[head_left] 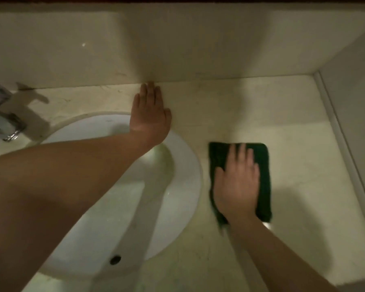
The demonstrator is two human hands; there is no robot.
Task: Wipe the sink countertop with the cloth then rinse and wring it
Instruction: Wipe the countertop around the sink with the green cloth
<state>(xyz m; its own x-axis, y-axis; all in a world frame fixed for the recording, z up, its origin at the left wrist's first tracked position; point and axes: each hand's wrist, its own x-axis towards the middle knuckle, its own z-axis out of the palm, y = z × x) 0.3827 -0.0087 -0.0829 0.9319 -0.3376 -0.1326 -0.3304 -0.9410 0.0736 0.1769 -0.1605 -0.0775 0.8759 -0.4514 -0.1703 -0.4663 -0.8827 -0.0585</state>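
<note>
A dark green folded cloth (pixel 261 165) lies flat on the beige stone countertop (pixel 293 114) to the right of the basin. My right hand (pixel 236 182) presses palm-down on the cloth with fingers spread, covering its left and middle part. My left hand (pixel 150 114) rests flat on the countertop behind the basin, fingertips touching the back wall, fingers together and holding nothing. My left forearm crosses over the white oval sink basin (pixel 183 178).
A chrome faucet (pixel 0 114) stands at the left edge behind the basin. The overflow hole (pixel 115 259) shows in the basin's near wall. The back wall (pixel 177 49) and a right side wall (pixel 354 102) bound the countertop.
</note>
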